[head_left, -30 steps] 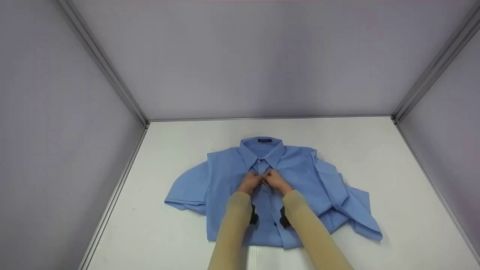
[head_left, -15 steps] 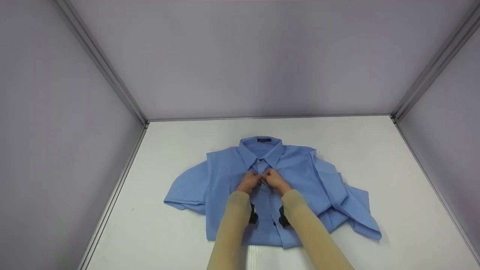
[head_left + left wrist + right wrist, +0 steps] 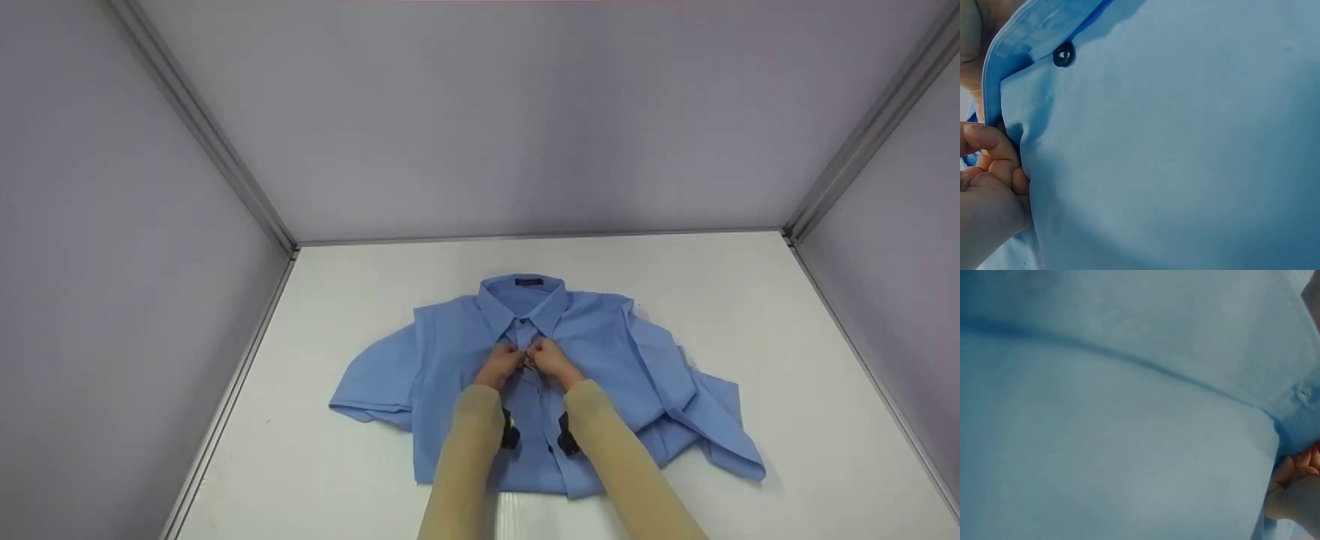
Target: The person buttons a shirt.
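Observation:
A light blue short-sleeved button-up shirt lies front up, its collar facing away from me and a dark button at the neck. My left hand pinches the front placket just below the collar. Close beside it, my right hand pinches the other front edge, fingertips nearly meeting the left ones. In the left wrist view, a dark button sits on the cloth beyond my curled fingers. The right wrist view shows my right hand partly behind the raised fabric edge, its fingertips hidden.
The shirt lies on a white table with grey walls at the back and sides. One sleeve spreads to the left; on the right, the other sleeve lies folded and creased. Black wrist cameras hang under the beige cuffs.

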Motion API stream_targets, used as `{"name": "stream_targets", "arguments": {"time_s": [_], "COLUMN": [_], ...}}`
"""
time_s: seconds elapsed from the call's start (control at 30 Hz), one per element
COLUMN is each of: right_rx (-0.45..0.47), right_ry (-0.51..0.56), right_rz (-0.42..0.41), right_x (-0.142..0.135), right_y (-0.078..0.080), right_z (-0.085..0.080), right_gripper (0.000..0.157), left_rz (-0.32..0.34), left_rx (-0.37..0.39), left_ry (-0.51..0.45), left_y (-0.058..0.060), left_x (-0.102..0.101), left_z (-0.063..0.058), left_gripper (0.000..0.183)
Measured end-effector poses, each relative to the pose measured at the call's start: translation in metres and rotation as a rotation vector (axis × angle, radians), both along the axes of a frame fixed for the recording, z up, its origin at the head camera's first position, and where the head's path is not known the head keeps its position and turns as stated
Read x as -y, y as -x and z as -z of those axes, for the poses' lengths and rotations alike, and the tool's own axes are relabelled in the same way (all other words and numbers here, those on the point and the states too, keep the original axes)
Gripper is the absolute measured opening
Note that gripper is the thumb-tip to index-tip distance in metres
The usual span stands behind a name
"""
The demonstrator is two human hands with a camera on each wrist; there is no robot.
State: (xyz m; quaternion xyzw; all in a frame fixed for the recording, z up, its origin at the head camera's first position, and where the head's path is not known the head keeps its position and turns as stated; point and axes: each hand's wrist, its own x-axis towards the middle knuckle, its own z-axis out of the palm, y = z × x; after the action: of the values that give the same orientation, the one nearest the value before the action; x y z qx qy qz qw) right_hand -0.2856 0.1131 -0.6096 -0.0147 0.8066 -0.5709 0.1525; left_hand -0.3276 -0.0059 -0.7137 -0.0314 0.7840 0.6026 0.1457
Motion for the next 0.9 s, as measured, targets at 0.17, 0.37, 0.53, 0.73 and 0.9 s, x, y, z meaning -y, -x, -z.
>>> {"name": "stream_targets", "arguments": {"time_s": [0.17,0.37,0.53,0.73,0.9], "right_rx": [-0.048,0.003,-0.094,-0.163,-0.172], "right_ry": [0.058,0.003,0.054,0.091,0.065], "right_rz": [-0.028,0.002,-0.031,-0.025,-0.021], "right_x": [-0.005,-0.003,-0.011,-0.026,-0.026], "right_y": [0.02,0.003,0.013,0.061,0.067], "right_z": [0.041,0.007,0.04,0.157,0.164], "right_gripper": [0.035,0.035,0.029,0.013,0.004], "left_rz": [-0.037,-0.077,-0.052,-0.092,-0.079], "left_rx": [0.035,0.161,0.083,0.079,0.058], "left_ry": [-0.058,-0.037,-0.091,-0.065,-0.052], "left_y": [0.009,-0.031,-0.03,-0.05,-0.057], "left_x": [-0.001,-0.005,-0.004,-0.006,-0.01], "left_z": [0.019,-0.08,-0.066,-0.103,-0.125], "left_gripper": [0.017,0.023,0.012,0.007,0.006]}}
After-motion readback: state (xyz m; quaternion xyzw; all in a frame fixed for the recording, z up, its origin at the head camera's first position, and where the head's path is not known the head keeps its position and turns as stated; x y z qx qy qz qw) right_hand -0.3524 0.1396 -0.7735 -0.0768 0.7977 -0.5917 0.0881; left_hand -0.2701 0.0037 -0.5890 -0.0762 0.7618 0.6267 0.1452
